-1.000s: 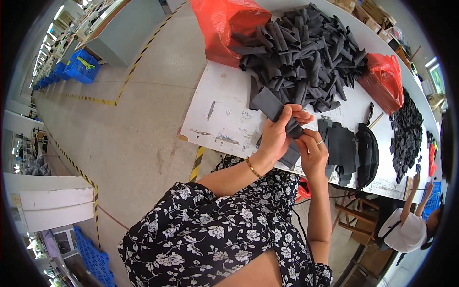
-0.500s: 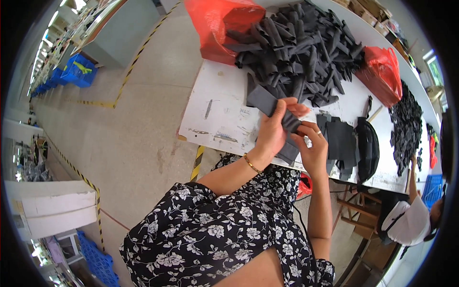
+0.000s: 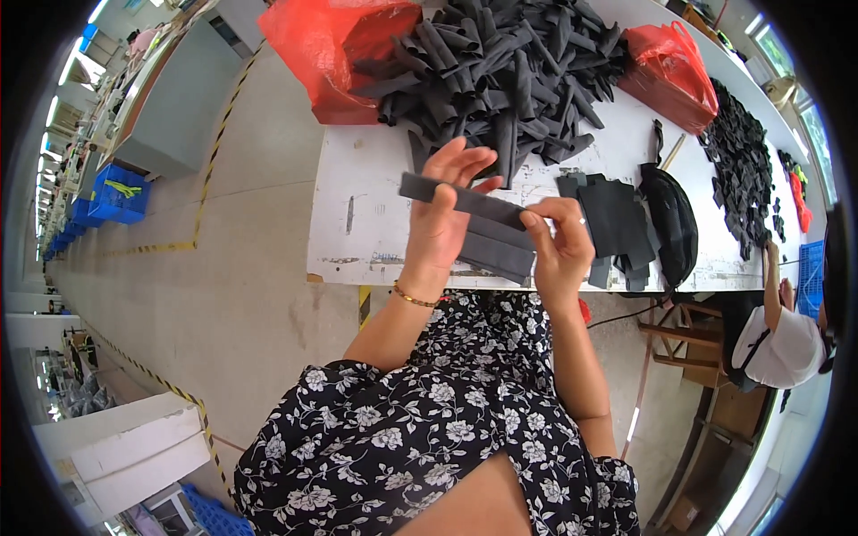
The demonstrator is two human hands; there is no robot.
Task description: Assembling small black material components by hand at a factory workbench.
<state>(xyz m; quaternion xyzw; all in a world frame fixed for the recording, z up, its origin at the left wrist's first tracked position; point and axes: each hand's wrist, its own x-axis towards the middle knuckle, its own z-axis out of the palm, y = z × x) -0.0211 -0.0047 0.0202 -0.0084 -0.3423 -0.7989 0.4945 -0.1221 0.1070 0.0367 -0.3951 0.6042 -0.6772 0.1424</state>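
Observation:
Over the near edge of the white table (image 3: pixel 335 192), both hands hold a folded dark grey fabric strip (image 3: pixel 481 202) nearly level. My left hand (image 3: pixel 433 232) has its thumb pressed on the strip's left part, its fingers stretched out behind. At the right end, my right hand (image 3: pixel 561 253) pinches the strip between thumb and fingers. Beneath it on the table lie more dark grey fabric pieces (image 3: pixel 496 248), partly hidden by the hands. Farther back is a large heap of rolled dark fabric pieces (image 3: pixel 523 76).
Red plastic bags stand left (image 3: pixel 344 67) and right (image 3: pixel 670 80) of the heap. Flat black pieces (image 3: pixel 617 219) and a black pouch (image 3: pixel 675 232) lie to the right, beyond them small black scraps (image 3: pixel 742 170). A co-worker (image 3: pixel 778 344) in white sits at the far right.
The strip has turned from slanting to nearly level and is stretched between the hands. My left hand has moved left, its fingers more spread; my right now grips the end. The view has shifted.

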